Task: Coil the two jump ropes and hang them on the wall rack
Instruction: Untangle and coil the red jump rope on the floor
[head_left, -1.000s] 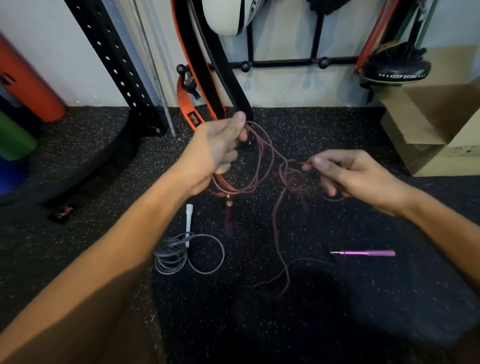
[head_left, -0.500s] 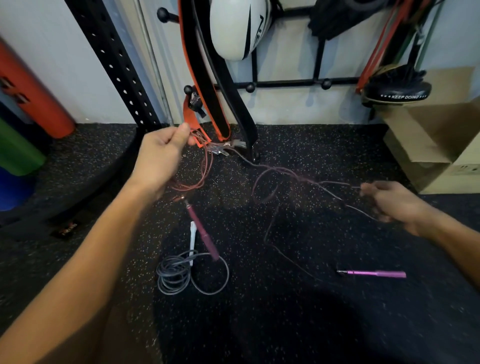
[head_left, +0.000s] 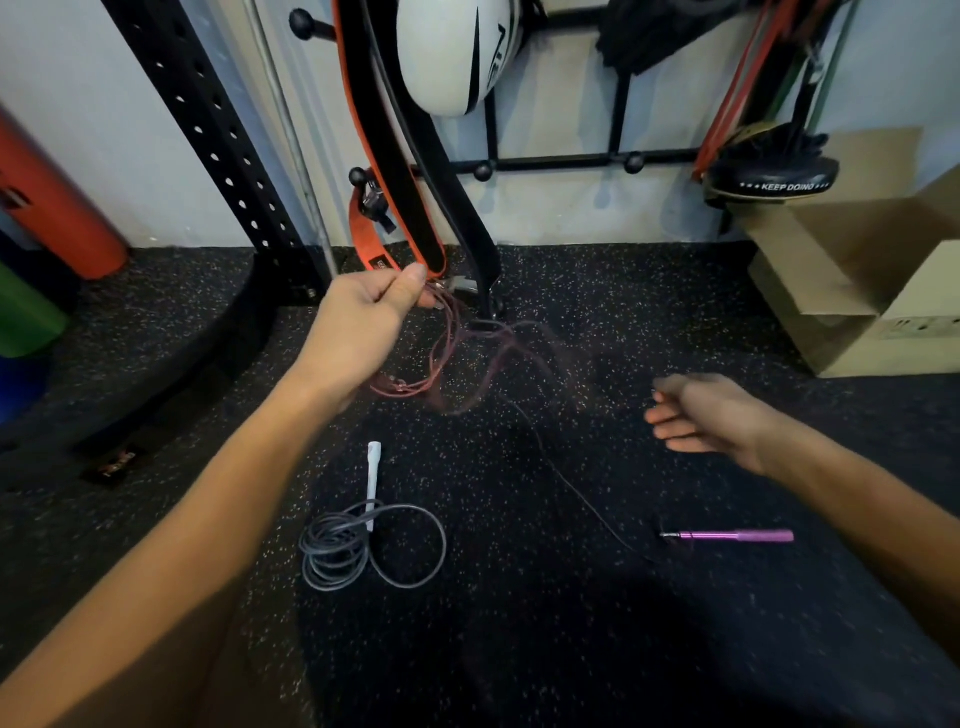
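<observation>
Left hand (head_left: 363, 322) pinches pink rope (head_left: 441, 358) loops above floor (head_left: 571, 649); right hand (head_left: 706, 415) half-curled, grip unclear from blur. Grey rope (head_left: 363, 545) coiled below, pink handle (head_left: 737, 535) apart at right.

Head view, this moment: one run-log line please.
left hand pinching purple rope loops | right hand free, half-curled | purple handle on floor | grey rope coiled on floor, unhung
</observation>
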